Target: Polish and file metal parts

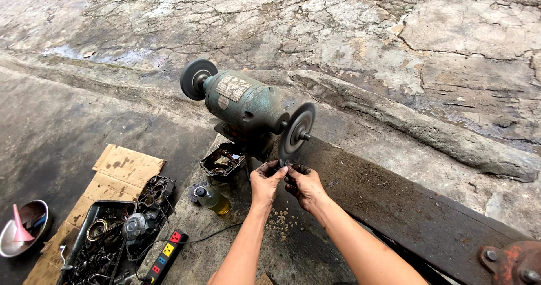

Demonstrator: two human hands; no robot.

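STEP: a small dark metal part (283, 165) is pinched by fingers of left hand (266, 179) and right hand (304, 185), held at the grey grinding wheel (296, 130), 6 o'clock edge, of the green bench grinder (243, 106) | NEXT: steady pressure judged needed.

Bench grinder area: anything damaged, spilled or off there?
The bench grinder runs bare wheels, with no guards, and both hands work right under the right wheel. Small crumbs are scattered on the ground below them. The concrete behind is badly cracked.
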